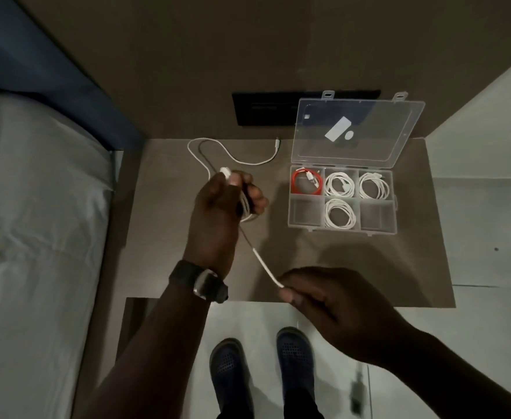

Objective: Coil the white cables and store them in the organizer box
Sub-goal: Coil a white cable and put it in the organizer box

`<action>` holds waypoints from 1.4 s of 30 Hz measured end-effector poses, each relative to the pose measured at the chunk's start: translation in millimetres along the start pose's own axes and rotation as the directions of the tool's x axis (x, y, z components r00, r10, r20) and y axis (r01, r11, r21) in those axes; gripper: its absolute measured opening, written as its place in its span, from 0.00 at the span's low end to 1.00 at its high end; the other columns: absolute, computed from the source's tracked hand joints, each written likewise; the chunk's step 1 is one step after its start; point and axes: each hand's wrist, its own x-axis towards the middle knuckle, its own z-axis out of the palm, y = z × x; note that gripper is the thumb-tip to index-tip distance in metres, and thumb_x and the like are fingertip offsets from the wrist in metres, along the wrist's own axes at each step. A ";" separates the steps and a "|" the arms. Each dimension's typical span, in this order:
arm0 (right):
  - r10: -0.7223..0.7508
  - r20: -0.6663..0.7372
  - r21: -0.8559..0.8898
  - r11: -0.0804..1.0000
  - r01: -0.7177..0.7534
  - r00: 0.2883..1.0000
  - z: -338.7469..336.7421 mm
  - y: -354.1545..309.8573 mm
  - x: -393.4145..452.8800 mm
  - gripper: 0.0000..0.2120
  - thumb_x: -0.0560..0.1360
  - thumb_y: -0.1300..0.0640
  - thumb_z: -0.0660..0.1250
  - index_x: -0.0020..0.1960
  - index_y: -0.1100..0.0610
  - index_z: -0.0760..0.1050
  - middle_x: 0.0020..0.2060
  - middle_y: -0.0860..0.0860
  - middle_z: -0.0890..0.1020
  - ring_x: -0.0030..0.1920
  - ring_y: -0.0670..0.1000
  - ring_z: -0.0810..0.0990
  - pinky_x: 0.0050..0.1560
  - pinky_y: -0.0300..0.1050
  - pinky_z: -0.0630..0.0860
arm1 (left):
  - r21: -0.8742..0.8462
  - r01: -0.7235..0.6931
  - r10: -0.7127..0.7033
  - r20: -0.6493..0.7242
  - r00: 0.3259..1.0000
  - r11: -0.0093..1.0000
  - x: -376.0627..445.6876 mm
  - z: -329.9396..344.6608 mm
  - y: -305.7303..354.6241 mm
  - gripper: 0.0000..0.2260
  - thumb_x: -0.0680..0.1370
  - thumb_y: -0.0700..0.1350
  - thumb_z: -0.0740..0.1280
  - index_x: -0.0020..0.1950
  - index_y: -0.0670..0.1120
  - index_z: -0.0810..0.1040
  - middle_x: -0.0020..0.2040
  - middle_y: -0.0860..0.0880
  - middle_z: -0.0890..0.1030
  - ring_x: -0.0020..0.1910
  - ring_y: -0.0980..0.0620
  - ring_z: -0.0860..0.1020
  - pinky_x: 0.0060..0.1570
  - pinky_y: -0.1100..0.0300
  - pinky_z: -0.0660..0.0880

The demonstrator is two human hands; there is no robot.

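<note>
The left hand (pixel 221 204) has its grip closed around a few loops of a thin white charging cable (pixel 262 263), one plug end poking out above the thumb. The right hand (pixel 333 300) pinches the same cable between thumb and fingertips, drawing a straight run taut between the two hands. The rest of it trails loose across the dark brown worktop (pixel 323 267) behind the left hand, its far plug lying near the clear plastic organizer box (pixel 342 234).

The box stands open to the right, lid tipped back. The back row holds a red coiled cable (pixel 297 184) on the left and two white coils; a third white coil sits in the front middle cell. The front left and front right cells look free.

The likely trouble: the loose tail could snag or whip as it is drawn in, and the held loops may spring apart if the left grip slackens, since the cable looks stiff enough to uncoil.

The room is dim. A bed with pale sheets (pixel 36 237) lies left; grey floor tiles (pixel 475 237) show beside and below the worktop.
</note>
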 end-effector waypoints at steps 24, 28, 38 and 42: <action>0.124 0.006 0.147 0.981 -0.123 0.992 13.2 1.6 4.4 0.09 0.81 0.46 0.56 0.54 0.47 0.73 0.30 0.40 0.73 0.32 0.40 0.73 0.35 0.38 0.72 | -0.232 0.078 -0.075 0.021 0.997 0.970 -16.3 22.6 -5.4 0.10 0.83 0.41 0.55 0.46 0.40 0.72 0.37 0.45 0.72 0.36 0.48 0.75 0.38 0.57 0.74; 0.048 -0.124 -0.009 0.999 -0.050 0.991 -28.8 3.1 7.7 0.08 0.79 0.50 0.62 0.50 0.49 0.78 0.38 0.44 0.81 0.39 0.43 0.78 0.41 0.48 0.76 | 0.249 -0.007 -0.045 0.204 0.978 0.969 -29.1 22.3 -15.1 0.13 0.83 0.41 0.57 0.46 0.31 0.72 0.36 0.37 0.75 0.36 0.44 0.74 0.40 0.54 0.73; -0.003 -0.259 0.180 0.982 0.052 0.966 -52.8 22.5 23.6 0.04 0.73 0.51 0.71 0.43 0.50 0.79 0.39 0.45 0.82 0.43 0.48 0.81 0.42 0.45 0.76 | -0.088 0.630 -0.456 0.613 0.645 0.772 -47.3 27.5 -9.9 0.22 0.78 0.59 0.58 0.39 0.41 0.76 0.26 0.51 0.63 0.22 0.56 0.60 0.24 0.63 0.55; 0.210 -0.196 0.621 0.783 -0.044 0.958 -29.8 17.7 24.9 0.02 0.74 0.59 0.70 0.43 0.55 0.77 0.36 0.52 0.80 0.37 0.49 0.79 0.37 0.41 0.76 | -0.231 0.749 -0.351 0.772 0.530 0.621 -45.3 22.5 -13.5 0.16 0.79 0.54 0.59 0.41 0.43 0.76 0.28 0.53 0.69 0.25 0.57 0.58 0.24 0.65 0.55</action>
